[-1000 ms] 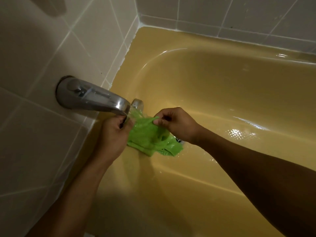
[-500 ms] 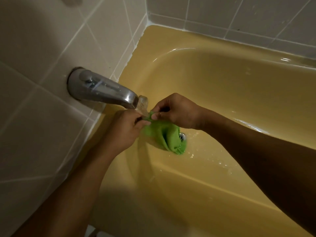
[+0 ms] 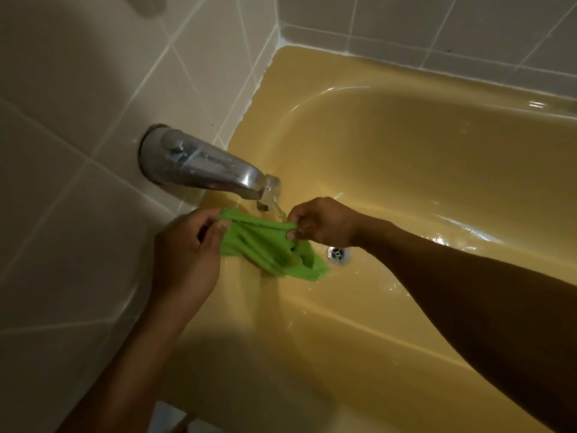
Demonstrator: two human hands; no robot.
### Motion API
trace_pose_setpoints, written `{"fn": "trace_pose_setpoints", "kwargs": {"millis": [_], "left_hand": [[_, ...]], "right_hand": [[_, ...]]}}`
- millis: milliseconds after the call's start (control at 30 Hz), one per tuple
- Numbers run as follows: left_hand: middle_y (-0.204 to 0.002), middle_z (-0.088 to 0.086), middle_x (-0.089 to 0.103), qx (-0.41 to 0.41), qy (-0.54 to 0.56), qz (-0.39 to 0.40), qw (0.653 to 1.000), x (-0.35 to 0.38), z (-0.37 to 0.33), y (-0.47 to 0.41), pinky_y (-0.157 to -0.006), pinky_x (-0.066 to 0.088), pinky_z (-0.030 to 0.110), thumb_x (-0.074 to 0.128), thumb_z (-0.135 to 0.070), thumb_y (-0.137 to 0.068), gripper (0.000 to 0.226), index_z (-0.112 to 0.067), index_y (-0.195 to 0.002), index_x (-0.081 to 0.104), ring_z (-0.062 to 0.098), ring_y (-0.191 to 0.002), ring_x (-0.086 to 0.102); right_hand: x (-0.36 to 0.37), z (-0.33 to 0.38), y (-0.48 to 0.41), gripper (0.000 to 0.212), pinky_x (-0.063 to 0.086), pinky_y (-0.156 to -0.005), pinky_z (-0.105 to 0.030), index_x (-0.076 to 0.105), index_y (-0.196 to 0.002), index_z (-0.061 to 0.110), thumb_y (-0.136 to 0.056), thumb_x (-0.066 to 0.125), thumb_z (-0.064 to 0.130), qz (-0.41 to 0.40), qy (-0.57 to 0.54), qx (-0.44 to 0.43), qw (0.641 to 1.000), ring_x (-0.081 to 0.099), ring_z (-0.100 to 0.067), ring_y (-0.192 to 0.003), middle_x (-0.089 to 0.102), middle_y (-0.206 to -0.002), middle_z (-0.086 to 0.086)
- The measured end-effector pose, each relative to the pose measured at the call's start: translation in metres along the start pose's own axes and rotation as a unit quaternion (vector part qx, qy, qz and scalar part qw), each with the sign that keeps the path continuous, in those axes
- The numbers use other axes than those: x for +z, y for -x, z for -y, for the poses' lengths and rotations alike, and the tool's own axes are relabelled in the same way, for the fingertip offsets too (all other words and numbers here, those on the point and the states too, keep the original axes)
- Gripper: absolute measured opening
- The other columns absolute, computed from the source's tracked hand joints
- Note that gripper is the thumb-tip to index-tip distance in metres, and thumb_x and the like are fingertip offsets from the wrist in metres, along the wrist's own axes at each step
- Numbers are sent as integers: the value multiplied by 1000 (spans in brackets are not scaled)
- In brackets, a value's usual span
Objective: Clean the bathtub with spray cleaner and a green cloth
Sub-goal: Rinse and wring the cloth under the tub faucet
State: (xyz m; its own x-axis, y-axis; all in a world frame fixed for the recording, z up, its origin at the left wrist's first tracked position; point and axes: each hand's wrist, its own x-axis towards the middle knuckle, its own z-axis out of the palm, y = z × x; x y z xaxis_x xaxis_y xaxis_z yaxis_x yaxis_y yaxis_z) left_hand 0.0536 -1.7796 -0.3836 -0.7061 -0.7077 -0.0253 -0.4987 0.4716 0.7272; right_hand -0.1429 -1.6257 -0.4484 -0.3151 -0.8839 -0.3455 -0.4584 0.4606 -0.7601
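Your left grip (image 3: 187, 254) and right grip (image 3: 321, 223) each pinch an upper corner of the green cloth (image 3: 268, 248), beneath the spout (image 3: 212, 167) stream, over the bathtub (image 3: 421, 170) floor. Soaked, limp, probably heavy and slick: take it by bunched corners.

spout (image 3: 203, 164) on wall (image 3: 78, 214) at left end of tub (image 3: 437, 167) | cloth (image 3: 259, 245) below spout, held between my left grip (image 3: 184, 254) and my right grip (image 3: 321, 223) | drain (image 3: 338, 254) in tub, just right of cloth

Bunched green cloth (image 3: 268, 245) (wet, drooping) stretched above yellow bathtub (image 3: 406, 157) floor
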Motion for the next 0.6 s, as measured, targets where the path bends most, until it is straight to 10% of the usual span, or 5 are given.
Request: {"fn": "trace_pose_setpoints", "kwargs": {"millis": [100, 233, 467, 600], "left_hand": [[-87, -14, 70, 20, 27, -35, 999, -6, -5, -2, -68, 49, 22, 62, -19, -101, 15, -31, -101, 70, 4, -82, 66], [-76, -26, 67, 44, 62, -86, 993, -22, -5, -1, -67, 44, 9, 58, -26, -96, 9, -28, -97, 67, -12, -71, 58], [-79, -3, 69, 64, -22, -49, 996, -38, 3, -6, -71, 48, 35, 58, -35, -96, 20, -19, -98, 70, 21, -75, 64], [-89, -3, 65, 79, -122, 2, 989, -22, -12, -6, -67, 36, 27, 67, -12, -93, 7, -14, -87, 69, 16, -78, 59]], "right_hand": [[1, 6, -12, 30, 36, -63, -27, 64, -82, 6, -97, 67, 31, -9, 85, -17, 996, 55, -19, -69, 64, -72, -4], [3, -3, -11, 22, 46, -78, -37, 72, -90, 1, -98, 58, 15, -12, 153, -4, 988, 61, -30, -81, 71, -87, -14], [-13, -6, 16, 22, 52, -78, -39, 71, -94, 11, -104, 53, 18, -130, -84, 66, 986, 66, -22, -82, 72, -88, -3], [-30, 1, 37, 24, 53, -73, -38, 66, -93, 8, -106, 52, 21, -82, -124, 60, 987, 60, -15, -70, 66, -81, -10]]}}
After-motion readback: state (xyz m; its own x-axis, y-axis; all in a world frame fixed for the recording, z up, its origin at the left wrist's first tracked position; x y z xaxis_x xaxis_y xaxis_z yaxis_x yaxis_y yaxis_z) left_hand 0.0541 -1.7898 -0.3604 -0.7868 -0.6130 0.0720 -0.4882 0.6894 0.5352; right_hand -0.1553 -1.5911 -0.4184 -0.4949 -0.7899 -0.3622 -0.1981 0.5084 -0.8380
